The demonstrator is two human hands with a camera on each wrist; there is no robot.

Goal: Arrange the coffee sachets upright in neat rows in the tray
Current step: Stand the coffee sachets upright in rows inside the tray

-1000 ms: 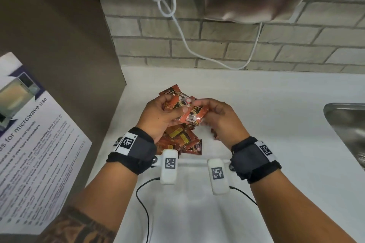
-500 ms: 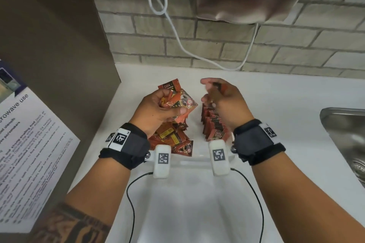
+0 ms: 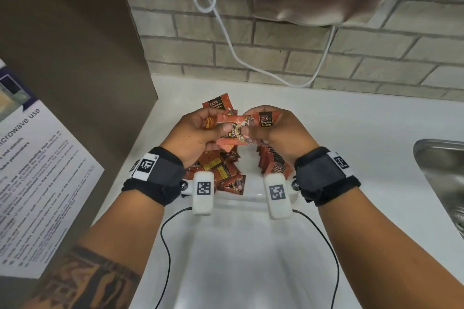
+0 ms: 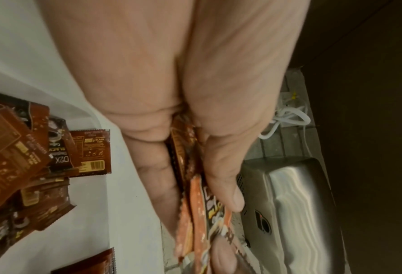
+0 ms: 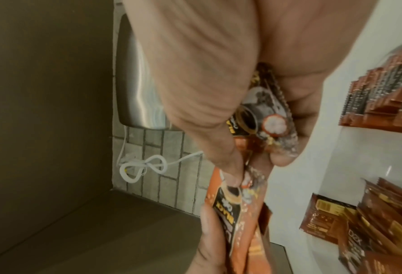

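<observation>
A small fan of coffee sachets [image 3: 221, 123] is held in the left hand [image 3: 198, 135], thumb clamped across the fronts, presumably so that single packets can be peeled off one at a time. The nearest sachet of that fan [image 3: 234, 133] is pinched at its end by the fingertips of the right hand [image 3: 278, 133], while another sachet [image 3: 266, 119] is kept tucked against the right palm (its black label faces up). Both hands are raised over the clear tray [image 3: 251, 199], which sits on the white worktop [image 3: 351, 138] towards its back left corner, beside the brown cabinet side [image 3: 75, 57]. Along the tray's right wall a row of sachets [image 3: 272, 162] is already stood on edge, packed face to face; against its left wall a loose heap [image 3: 221, 170] is left lying flat and overlapping. Judged from this, the row is only part built, and the pinched sachet seems meant for its far end.
</observation>
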